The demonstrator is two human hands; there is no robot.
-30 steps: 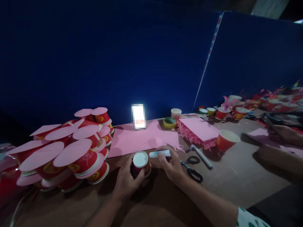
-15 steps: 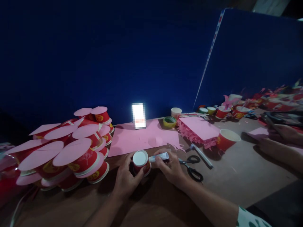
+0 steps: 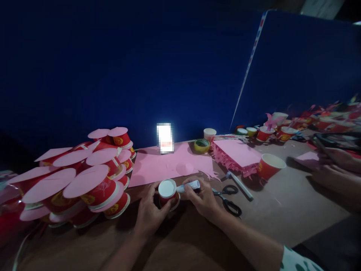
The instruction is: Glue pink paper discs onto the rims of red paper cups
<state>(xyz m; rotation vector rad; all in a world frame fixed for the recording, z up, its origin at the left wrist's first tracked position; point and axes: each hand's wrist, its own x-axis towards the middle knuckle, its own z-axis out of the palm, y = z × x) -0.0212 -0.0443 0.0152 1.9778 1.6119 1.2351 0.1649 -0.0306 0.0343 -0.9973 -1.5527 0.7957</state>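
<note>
One held cup [image 3: 167, 189]: turned upside down, pale base upward, just in front of the pink sheet [image 3: 158, 165]; bare of any pink disc on top, so judged less far along than the capped lot.

Left hand [image 3: 150, 209]: curled around the held cup, thumb on the near side, fingers narrowed to a snug grip; in front of the pink sheet.

Right hand [image 3: 203, 196]: pinching a white stick [image 3: 193, 185], probably glue, between thumb and fingers, in front of the pink sheet's right part; tip at the held cup's side near the top, touching or just short of it, cannot tell which.

Capped cups [image 3: 86, 181]: massed in layers left of the pink sheet, wide pink discs over upturned bases; judged done with that stage, exact count hidden by overlap.

Small pink circle [image 3: 184, 169]: lying on the pink sheet, towards the near edge.

Loose cup [image 3: 267, 171]: mouth up, well right of the pink sheet; without a disc, judged left over so far.

Paper pile [image 3: 238, 152]: right of the pink sheet, fringed along the edges.

Scissors [image 3: 222, 197]: unheld, right of and in front of the pink sheet.

Pen [image 3: 241, 186]: unheld, right of the pink sheet.
</note>
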